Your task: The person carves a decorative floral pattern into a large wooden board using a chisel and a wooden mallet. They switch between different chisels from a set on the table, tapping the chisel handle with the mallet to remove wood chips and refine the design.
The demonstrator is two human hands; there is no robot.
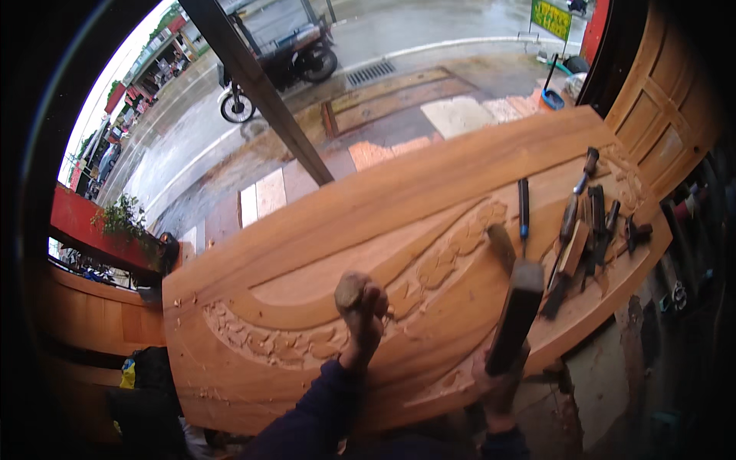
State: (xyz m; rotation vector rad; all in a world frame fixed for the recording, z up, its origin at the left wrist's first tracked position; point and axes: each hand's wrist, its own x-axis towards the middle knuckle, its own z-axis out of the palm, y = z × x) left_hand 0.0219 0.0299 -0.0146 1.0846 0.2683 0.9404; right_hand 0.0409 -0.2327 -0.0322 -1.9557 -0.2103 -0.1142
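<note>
A large wooden door panel [330,226] lies flat in front of me, with a curved band of carved leaves [452,257] along its middle. My left hand [366,322] is closed around an upright carving chisel, whose round, worn handle end [351,289] shows above the fist. The chisel's blade is hidden under the hand, at the carved band. To the right, my right hand [502,377] grips a dark, blocky wooden mallet [516,318], raised above the panel and apart from the chisel.
Several chisels and dark tools [594,218] lie on the panel's right part, near a blue-banded chisel [524,211]. Wood chips [207,392] dot the left end. A dark post [257,92] stands beyond the far edge, before a wet street with a motorcycle [299,57]. Another panelled door [663,100] stands at right.
</note>
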